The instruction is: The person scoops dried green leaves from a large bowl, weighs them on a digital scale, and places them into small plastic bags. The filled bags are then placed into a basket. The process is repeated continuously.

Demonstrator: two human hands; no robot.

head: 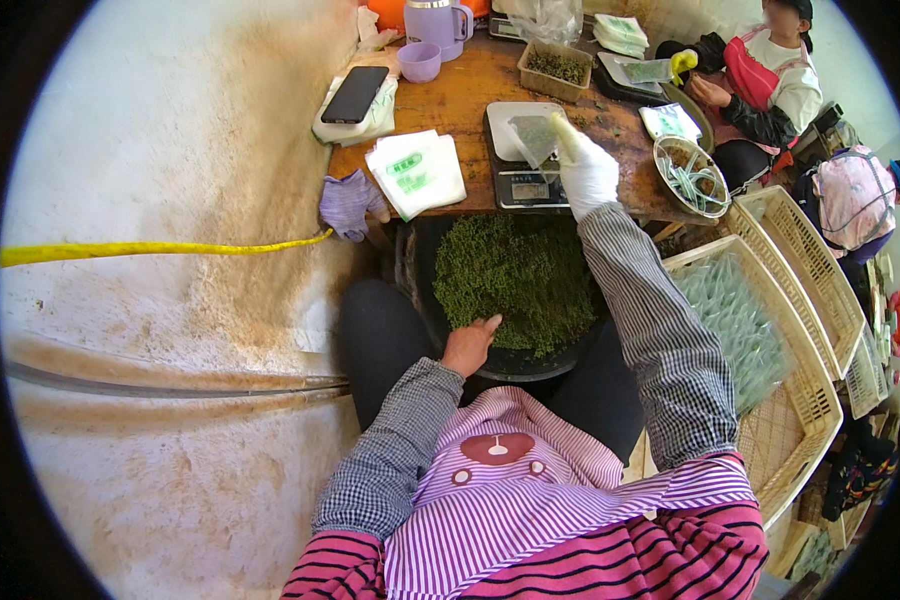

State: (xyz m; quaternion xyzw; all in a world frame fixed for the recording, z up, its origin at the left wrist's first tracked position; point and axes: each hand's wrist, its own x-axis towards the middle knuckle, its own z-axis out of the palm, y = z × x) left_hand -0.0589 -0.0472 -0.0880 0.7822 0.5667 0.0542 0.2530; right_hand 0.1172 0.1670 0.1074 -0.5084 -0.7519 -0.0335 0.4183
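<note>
My right hand [589,176], in a white glove, pinches the edge of a clear plastic bag [534,139] partly filled with green plant bits. The bag is over the pan of a digital scale [504,129]; whether it rests there I cannot tell. Between my knees sits a black tub [529,370] heaped with small green leaves or sprigs [514,281]. My bare left hand [471,345] touches the near left side of this heap. Its fingers point into the greens, and whether they grip any is not clear.
White printed bags [418,172] and a purple glove [351,202] lie at the wooden table's [457,97] left. A phone [355,94], purple jug [433,26] and plastic tub [555,69] stand farther back. At right, a crate [776,442] holds filled bags [731,330]; co-workers [776,75] sit beyond.
</note>
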